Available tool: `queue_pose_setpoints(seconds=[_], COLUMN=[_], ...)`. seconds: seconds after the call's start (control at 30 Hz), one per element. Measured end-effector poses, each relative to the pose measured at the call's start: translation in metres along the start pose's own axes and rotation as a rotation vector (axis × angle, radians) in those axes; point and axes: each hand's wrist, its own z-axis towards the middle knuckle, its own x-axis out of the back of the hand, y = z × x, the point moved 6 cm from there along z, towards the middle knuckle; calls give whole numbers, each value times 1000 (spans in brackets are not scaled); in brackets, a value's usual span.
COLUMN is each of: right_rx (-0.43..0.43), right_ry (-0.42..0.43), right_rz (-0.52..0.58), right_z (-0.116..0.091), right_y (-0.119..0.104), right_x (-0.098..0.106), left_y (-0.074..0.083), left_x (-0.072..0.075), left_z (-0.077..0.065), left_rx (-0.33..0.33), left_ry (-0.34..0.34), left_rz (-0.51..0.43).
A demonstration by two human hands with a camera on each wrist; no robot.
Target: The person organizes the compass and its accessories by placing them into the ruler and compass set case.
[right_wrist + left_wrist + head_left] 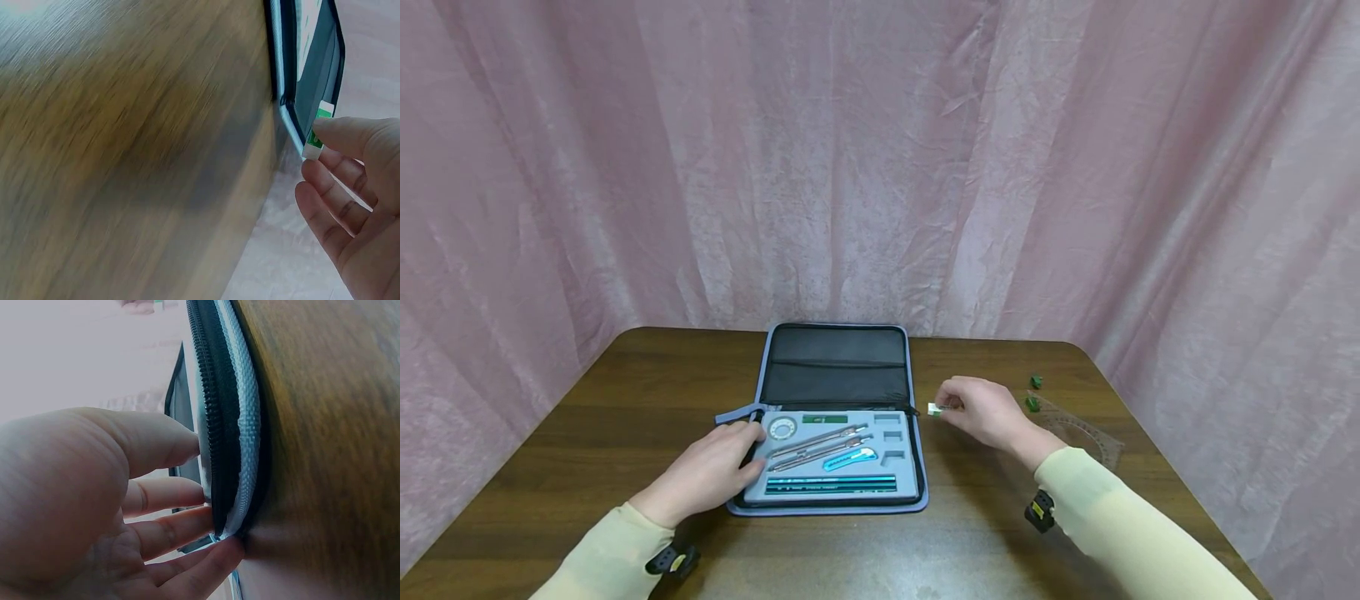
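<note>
A zippered case lies unfolded on the table, with a pale grey tray in its near half. At the case's left side my left hand rests with thumb and fingertips against the tray's edge. In the left wrist view its extended fingers touch the zipper border. My right hand is right of the case, pinching a small white eraser with a green sleeve between thumb and fingers. Its other fingers are loosely bent. The eraser is off to the right of the tray's recesses.
The tray bears a white disc, a green strip, two silver compass-like tools, a blue cutter and dark green pencils. On the right lie two small green pieces and a transparent protractor. Pink curtains hang behind.
</note>
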Motion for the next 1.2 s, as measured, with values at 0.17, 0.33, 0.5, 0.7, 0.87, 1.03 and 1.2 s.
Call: queue_pose_setpoints(seconds=[0.17,0.33,0.5,0.7,0.87,1.03,1.2], right_rx=[43,81,81,90,78,66,78], right_ry=[18,21,8,-7,-20,-33,-35], right_rz=[13,23,26,22,25,23,27], right_z=[6,11,16,21,25,29,31], right_y=[-13,-25,-35,-43,-48,-50,-52], right_x=[-5,-10,-14,-21,-26,-29,-33], left_y=[0,0,0,1,0,0,0], left_x=[0,0,0,0,0,1,1], left_z=[0,1,0,-1,0,0,0], left_rx=[5,10,7,8,8,9,7], left_ry=[-5,-11,-8,-7,-7,-6,-6], left_rz=[-3,-10,-8,-9,-8,-7,-8])
